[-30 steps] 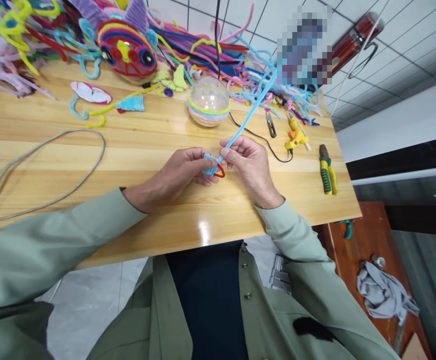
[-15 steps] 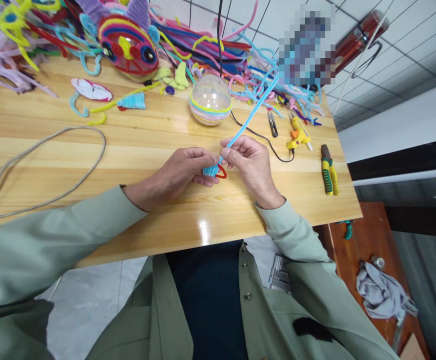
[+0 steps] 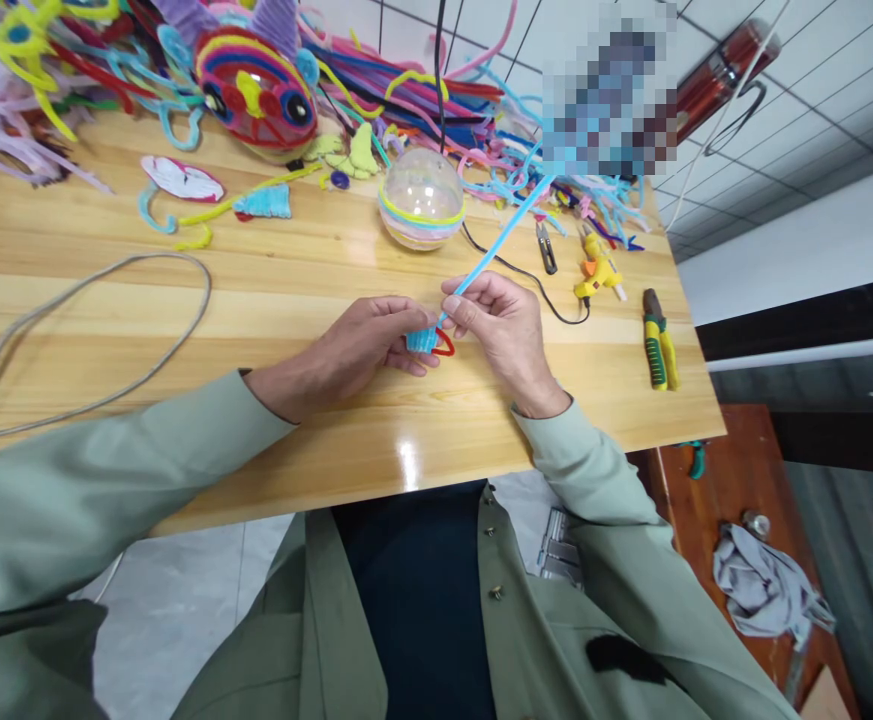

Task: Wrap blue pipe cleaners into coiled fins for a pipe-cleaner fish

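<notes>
Between finger and thumb of my left hand [image 3: 376,335] is a small blue piece of wound pipe cleaner [image 3: 422,341], with a red pipe cleaner loop [image 3: 445,343] sticking out on its right. My right hand [image 3: 497,325] pinches a long light-blue pipe cleaner [image 3: 502,238] close to that piece. Its free length slants up and right towards the back of the table. Both hands are just above the wooden table, near its front edge. A similar blue wound piece [image 3: 265,202] with a red end lies farther back on the left.
Behind the hands stands a clear ball [image 3: 421,200] with coloured bands. A decorated fish-like ball [image 3: 260,95] and heaped pipe cleaners [image 3: 406,85] line the back. On the right lie snips [image 3: 546,248], a yellow glue gun [image 3: 598,268] and pliers [image 3: 657,342]. A cable [image 3: 106,270] loops at left.
The far end of the light-blue pipe cleaner has swung slightly left and down. Both hands stay almost where they were, still holding the same things.
</notes>
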{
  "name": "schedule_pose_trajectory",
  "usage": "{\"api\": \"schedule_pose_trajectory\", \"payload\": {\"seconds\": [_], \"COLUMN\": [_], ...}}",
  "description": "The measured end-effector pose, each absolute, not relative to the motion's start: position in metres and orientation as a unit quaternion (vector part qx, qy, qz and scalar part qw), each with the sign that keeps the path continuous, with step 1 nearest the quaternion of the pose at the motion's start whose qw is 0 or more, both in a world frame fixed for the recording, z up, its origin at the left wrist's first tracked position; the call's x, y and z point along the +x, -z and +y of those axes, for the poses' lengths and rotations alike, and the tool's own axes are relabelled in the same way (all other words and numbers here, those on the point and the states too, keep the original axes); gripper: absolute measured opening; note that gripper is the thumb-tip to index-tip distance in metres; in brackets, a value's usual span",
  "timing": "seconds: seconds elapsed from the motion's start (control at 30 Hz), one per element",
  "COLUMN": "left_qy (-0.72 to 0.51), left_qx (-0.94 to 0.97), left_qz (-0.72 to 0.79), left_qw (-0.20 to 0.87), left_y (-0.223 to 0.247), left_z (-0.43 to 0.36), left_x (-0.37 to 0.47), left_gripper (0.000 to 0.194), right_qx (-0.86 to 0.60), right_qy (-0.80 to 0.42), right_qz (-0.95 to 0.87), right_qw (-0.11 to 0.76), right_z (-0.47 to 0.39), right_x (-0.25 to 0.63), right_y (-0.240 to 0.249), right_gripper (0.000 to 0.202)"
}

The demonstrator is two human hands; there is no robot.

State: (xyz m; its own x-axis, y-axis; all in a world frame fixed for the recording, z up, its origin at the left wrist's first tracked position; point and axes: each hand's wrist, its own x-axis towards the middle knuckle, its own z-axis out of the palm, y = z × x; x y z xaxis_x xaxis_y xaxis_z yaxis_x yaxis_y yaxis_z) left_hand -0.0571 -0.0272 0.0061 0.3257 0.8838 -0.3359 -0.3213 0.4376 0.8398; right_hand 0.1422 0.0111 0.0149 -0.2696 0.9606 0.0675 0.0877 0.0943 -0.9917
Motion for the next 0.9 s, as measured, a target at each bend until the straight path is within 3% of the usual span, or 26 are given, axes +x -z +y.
{"api": "schedule_pose_trajectory", "payload": {"seconds": [0.17,0.9], "left_qy": [-0.411,-0.384], "left_qx": [0.343,0.455], "left_qz": [0.397,0.481], "left_qw": [0.746,0.644], "left_y": [-0.0038,-0.012], "left_z": [-0.0251,-0.0273], "left_x": [-0.0559,-0.056], "left_gripper": [0.027,0.014], "right_qx": [-0.433,-0.415], "right_qy": [-0.516,-0.481], "right_qz": [-0.608,-0.652], "right_qw": [0.421,0.413], "right_z": [0.0117,0.0108], "right_x": [0.1432,0.1441], "right_y": [-0.015,-0.0126], "right_gripper": [0.053,0.051]}}
